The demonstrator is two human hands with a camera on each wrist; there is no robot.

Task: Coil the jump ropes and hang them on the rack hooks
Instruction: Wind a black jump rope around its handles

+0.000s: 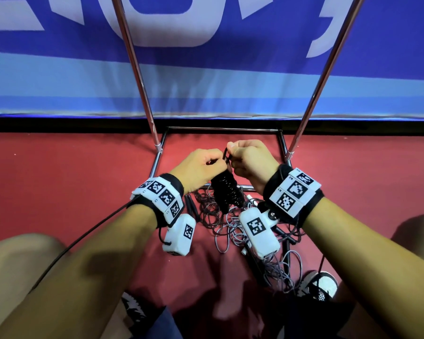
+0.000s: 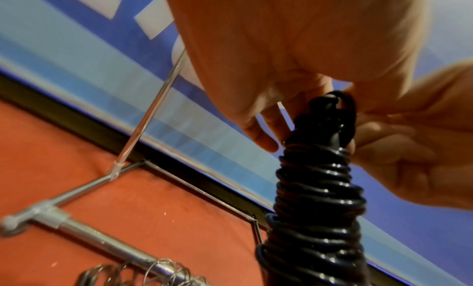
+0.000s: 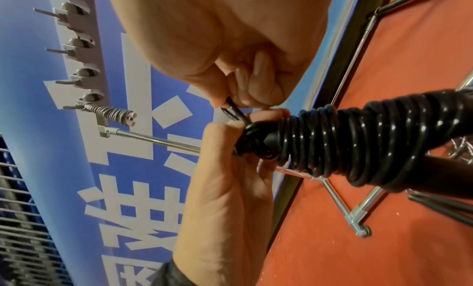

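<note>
You are holding the black jump rope point(image 1: 227, 192) up between both hands, just above the tangle of grey ropes point(image 1: 233, 231) on the red floor point(image 1: 59, 182), inside the base of the chrome rack point(image 1: 142, 77). The cord is already wound tight round its handles into a glossy bundle. Your left hand point(image 1: 201, 165) is curling its fingers point(image 2: 258, 136) against the top of the bundle, steadying it. Your right hand point(image 1: 252, 159) is pinching a short loop of the cord's free end between thumb and fingers point(image 3: 253, 81), right at the top of the wraps.

Handling, judged from the look: the bundle is probably light, the cord smooth and shiny, so likely slippery and springy. The wraps may be wanting to unwind if you are easing your grip. Keep gripping across the coils, not by the bare handle end, and keep that loop pinched, since it is probably what goes over a hook.

The rack hooks point(image 3: 76, 45) are showing only in the right wrist view, well apart from your hands, with one striped coiled rope point(image 3: 112, 113) hanging there already.
</note>
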